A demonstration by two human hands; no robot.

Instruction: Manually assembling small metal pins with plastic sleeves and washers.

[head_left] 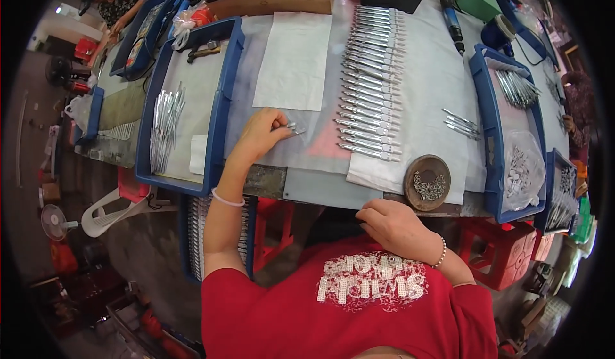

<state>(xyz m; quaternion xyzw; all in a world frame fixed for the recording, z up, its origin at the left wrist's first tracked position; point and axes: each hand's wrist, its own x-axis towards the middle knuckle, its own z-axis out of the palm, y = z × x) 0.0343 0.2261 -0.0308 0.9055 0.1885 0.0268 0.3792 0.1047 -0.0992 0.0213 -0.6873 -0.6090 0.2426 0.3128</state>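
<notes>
While a blue tray (232, 58) stands left of the left hand (261, 133) and a column of silvery tools (371, 80) lies crosswise to its right, the right hand (392, 226), well apart, curls beside a round dish (428, 165), and whether it grips anything I cannot tell. Pinched between left thumb and fingers is a small shiny piece (293, 126), probably light, stiff and slippery, best held by its sides; its long axis seems to run sideways, the free end pointing rightward from the fingertips.
</notes>
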